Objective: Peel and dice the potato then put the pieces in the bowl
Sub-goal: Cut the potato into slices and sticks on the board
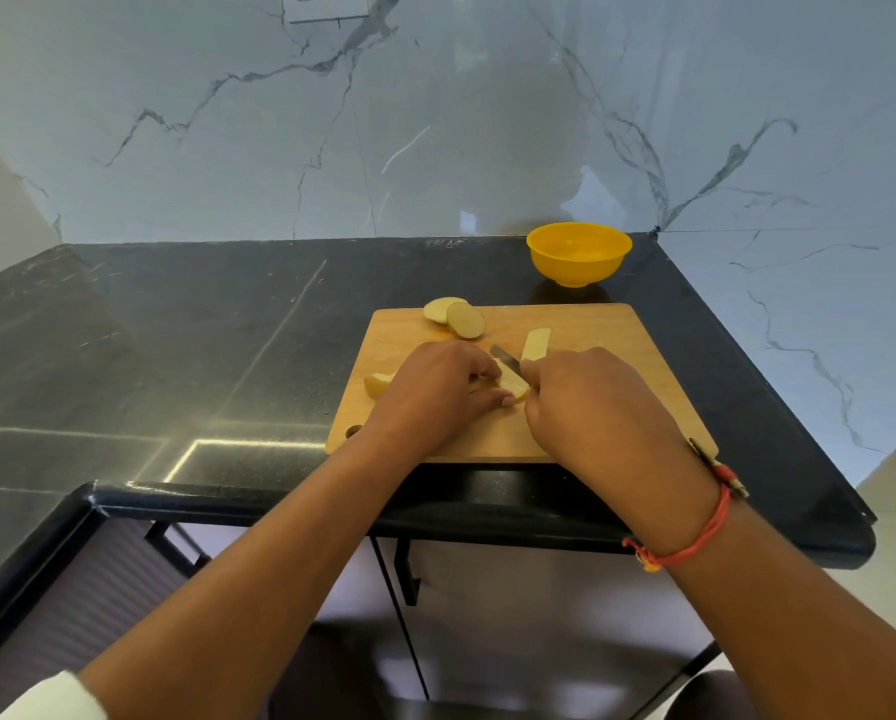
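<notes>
Pale potato slice (513, 383) pinched by left hand (435, 394); right hand (594, 405) grips knife (505, 354).

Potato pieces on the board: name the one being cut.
The piece pinched by the left hand, beside the knife in the right hand; the rest lie unheld.

On the wooden cutting board (591, 330), the left hand (435, 392) pins a potato slice (513, 384) with curled fingers while the right hand (586, 402) grips a knife (505, 354), its blade resting on that slice. Two round slices (456, 317) lie at the board's far left corner, a cut strip (535, 344) sits just beyond the blade, and another piece (377, 384) pokes out left of the left hand. The yellow bowl (579, 253) stands on the dark counter (176, 330) behind the board.
</notes>
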`<state>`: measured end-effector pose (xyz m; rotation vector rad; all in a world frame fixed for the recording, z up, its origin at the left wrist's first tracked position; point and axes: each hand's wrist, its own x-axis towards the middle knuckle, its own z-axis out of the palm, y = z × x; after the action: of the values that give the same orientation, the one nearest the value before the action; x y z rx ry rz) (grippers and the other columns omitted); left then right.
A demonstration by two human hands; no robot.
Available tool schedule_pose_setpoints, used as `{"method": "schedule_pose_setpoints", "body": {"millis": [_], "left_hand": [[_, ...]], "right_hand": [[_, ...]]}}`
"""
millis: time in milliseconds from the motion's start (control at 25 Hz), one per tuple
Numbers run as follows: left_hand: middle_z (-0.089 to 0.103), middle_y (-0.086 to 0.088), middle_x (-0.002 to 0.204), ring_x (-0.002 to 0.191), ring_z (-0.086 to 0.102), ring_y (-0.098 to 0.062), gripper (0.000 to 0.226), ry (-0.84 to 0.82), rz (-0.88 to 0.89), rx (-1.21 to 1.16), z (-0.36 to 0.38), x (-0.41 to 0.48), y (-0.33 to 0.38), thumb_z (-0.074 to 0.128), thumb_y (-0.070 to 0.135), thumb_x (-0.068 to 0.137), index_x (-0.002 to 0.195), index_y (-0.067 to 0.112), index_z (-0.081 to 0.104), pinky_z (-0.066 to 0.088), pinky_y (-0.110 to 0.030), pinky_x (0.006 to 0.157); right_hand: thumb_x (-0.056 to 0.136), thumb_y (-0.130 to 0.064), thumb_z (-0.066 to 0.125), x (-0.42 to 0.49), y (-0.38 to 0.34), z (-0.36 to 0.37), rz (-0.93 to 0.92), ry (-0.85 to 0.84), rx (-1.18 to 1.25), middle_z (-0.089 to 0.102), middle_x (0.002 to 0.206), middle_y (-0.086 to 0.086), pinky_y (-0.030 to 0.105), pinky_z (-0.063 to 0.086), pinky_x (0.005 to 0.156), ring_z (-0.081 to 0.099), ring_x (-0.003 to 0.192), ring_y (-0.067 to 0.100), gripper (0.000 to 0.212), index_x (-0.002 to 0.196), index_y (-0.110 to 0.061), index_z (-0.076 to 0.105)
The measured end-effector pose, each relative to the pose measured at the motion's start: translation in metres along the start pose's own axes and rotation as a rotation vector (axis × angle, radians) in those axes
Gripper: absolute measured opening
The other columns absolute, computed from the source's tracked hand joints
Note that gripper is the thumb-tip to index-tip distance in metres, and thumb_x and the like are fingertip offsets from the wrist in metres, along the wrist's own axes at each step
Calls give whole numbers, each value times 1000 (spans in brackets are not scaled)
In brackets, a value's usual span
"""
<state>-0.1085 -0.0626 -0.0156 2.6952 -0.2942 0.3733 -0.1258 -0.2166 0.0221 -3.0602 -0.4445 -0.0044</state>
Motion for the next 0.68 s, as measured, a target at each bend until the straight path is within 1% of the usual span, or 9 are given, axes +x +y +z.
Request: {"method": "schedule_pose_setpoints", "body": {"millis": [40, 80, 160, 200, 280, 360, 440, 520, 680], "left_hand": [[73, 7, 109, 94, 61, -8, 35, -7, -3, -4, 0, 1, 1, 71, 45, 86, 114, 24, 73, 38, -16, 75], [74, 6, 107, 92, 62, -8, 33, -16, -7, -5, 0, 2, 3, 71, 44, 86, 112, 24, 74, 37, -16, 73], [75, 4, 106, 93, 63, -10, 30, -33, -23, 8, 0, 4, 7, 71, 41, 87, 111, 23, 75, 37, -18, 75], [74, 4, 106, 94, 63, -11, 30, -40, -34, 13, -1, 4, 8, 71, 41, 88, 112, 23, 75, 37, -18, 76], [74, 3, 108, 96, 63, -13, 31, -48, -56, 14, -1, 5, 10, 71, 40, 88, 113, 23, 74, 39, -20, 78], [74, 1, 108, 97, 63, -15, 31, -60, -71, 13, -3, 5, 13, 71, 39, 88, 114, 22, 74, 43, -22, 80], [74, 0, 106, 96, 63, -16, 30, -82, -77, 28, -4, 4, 15, 71, 38, 88, 112, 21, 75, 49, -27, 84], [74, 0, 105, 96, 63, -16, 29, -93, -77, 31, -5, 4, 17, 71, 39, 88, 110, 21, 76, 51, -30, 87], [73, 2, 105, 95, 63, -15, 33, -100, -92, 43, -5, 6, 17, 72, 42, 87, 113, 22, 74, 45, -24, 78]], "right_hand": [[96, -23, 57, 3, -1, 0, 2, -4, -20, 58, 104, 7, 28, 40, 71, 48, 87, 17, 43, 138, -24, 52], [95, -22, 58, 5, -2, 0, 8, -4, -36, 56, 100, 7, 28, 40, 71, 45, 85, 17, 43, 137, -24, 53], [94, -20, 59, 7, -3, -1, 20, -22, -54, 47, 91, 5, 29, 40, 71, 43, 84, 18, 42, 136, -24, 54], [94, -20, 59, 8, -4, -1, 16, -33, -54, 45, 91, 4, 29, 41, 72, 44, 84, 18, 41, 135, -23, 54], [94, -21, 58, 6, -4, -3, -5, -37, -60, 44, 90, 4, 29, 41, 73, 44, 85, 18, 40, 134, -22, 55], [94, -20, 59, 5, -4, -6, -13, -54, -73, 45, 91, 4, 29, 41, 74, 50, 91, 20, 41, 136, -21, 54], [95, -21, 59, 2, -4, -5, -8, -87, -103, 46, 94, 6, 30, 42, 76, 56, 102, 23, 44, 138, -21, 52], [95, -20, 59, 1, -2, -1, 4, -121, -122, 50, 100, 8, 31, 43, 78, 56, 106, 24, 47, 140, -21, 49], [93, -22, 63, -1, 3, -4, 35, -250, -91, 56, 120, 9, 34, 47, 90, 56, 112, 24, 50, 141, -20, 48]]}}
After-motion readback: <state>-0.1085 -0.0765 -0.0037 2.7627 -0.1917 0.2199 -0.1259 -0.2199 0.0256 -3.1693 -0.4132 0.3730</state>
